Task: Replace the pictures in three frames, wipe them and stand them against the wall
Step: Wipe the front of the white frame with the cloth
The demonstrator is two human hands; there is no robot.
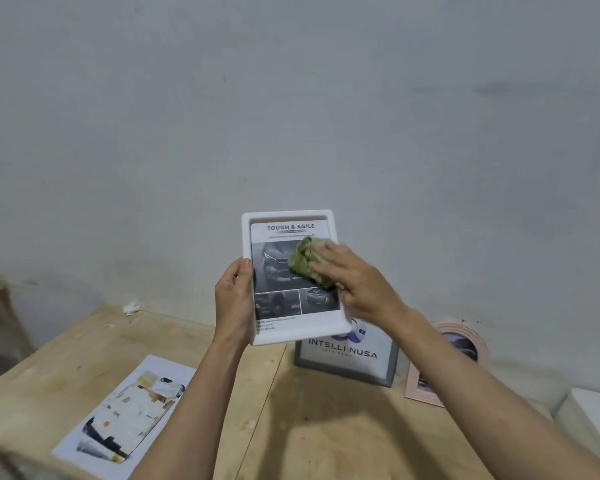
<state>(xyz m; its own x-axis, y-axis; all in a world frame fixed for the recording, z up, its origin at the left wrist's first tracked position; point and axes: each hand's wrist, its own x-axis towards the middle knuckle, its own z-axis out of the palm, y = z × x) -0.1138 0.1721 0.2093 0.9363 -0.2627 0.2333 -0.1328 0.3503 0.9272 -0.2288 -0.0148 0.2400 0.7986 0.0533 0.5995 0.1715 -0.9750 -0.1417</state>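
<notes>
I hold a white picture frame [284,218] upright in the air over the wooden table [326,427]; its picture reads "TOUGH & AGILE" above car photos. My left hand [234,303] grips the frame's left edge. My right hand [355,280] presses a crumpled green cloth [303,259] against the glass at the picture's upper right. Behind it, a grey frame [350,362] with an "INTELLI NUSA" print leans on the wall. A pink frame [430,379] stands to its right, partly hidden by my right forearm.
A loose printed sheet [125,417] lies flat on the table at the left. A white box edge [593,417] shows at the right. A small white scrap [131,308] sits at the table's back left corner. The grey wall [291,98] rises directly behind the table.
</notes>
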